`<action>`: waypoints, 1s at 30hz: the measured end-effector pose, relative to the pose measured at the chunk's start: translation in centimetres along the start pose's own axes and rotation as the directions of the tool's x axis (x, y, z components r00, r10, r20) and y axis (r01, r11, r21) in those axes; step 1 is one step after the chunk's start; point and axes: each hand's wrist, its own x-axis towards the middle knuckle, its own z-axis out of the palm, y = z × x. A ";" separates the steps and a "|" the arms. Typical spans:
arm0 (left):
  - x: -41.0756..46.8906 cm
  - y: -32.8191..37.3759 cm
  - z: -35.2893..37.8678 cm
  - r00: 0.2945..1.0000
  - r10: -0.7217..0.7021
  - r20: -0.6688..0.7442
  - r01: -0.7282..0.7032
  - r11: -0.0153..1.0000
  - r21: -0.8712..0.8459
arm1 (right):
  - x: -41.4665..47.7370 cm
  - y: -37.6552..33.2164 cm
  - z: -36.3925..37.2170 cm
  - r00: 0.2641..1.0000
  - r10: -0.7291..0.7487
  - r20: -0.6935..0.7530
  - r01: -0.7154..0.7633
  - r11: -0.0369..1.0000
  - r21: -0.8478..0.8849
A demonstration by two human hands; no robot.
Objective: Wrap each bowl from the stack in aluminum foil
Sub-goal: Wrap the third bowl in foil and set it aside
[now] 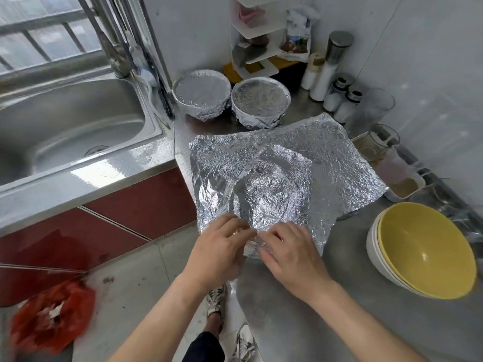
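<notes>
Pinching the near edge of the foil sheet (326, 152), the left hand (222, 246) and the right hand (290, 254) are working side by side at the bench's (339, 304) front edge, fingers curled into the crumpled foil. The sheet is lying draped over the covered bowl (271, 197), which is showing only as a mound. Two wrapped bowls (201, 94) (260, 100) are sitting side by side along the back edge, beside the sink (65, 126). The stack of bowls (423, 254), yellow inside, is sitting toward the right edge.
</notes>
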 end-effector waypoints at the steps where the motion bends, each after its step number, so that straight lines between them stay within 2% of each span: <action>1: -0.1 0.3 0.0 1.000 0.014 -0.007 -0.014 1.000 -0.008 | -0.1 0.4 -0.4 1.000 0.017 0.005 -0.017 1.000 0.019; 4: -0.1 1.0 0.5 0.997 0.078 -0.011 -0.078 0.997 0.007 | -0.7 1.6 -0.7 0.999 0.039 0.027 -0.040 0.998 0.044; 10: 0.5 0.8 1.2 0.998 0.062 -0.018 -0.062 0.998 0.024 | -1.8 3.6 -0.1 0.998 0.027 0.063 -0.025 0.999 -0.023; 18: 1.4 0.3 0.2 0.997 0.072 -0.018 -0.071 0.997 0.028 | -1.6 2.9 0.0 0.977 -0.056 -0.206 0.052 0.998 -0.025; 23: 2.0 -1.4 -1.0 0.997 -0.023 -0.069 0.023 1.000 0.005 | -0.5 1.7 0.4 0.974 -0.015 -0.226 0.032 0.997 0.073; 26: 2.3 -2.6 -1.3 0.996 -0.082 -0.044 0.082 0.997 -0.001 | 0.1 1.3 1.2 0.974 0.043 -0.222 -0.010 0.989 0.146; 30: 2.0 -2.5 -1.7 0.988 -0.152 -0.018 0.152 0.988 0.008 | 1.3 0.9 1.2 0.981 0.088 -0.171 -0.061 0.986 0.156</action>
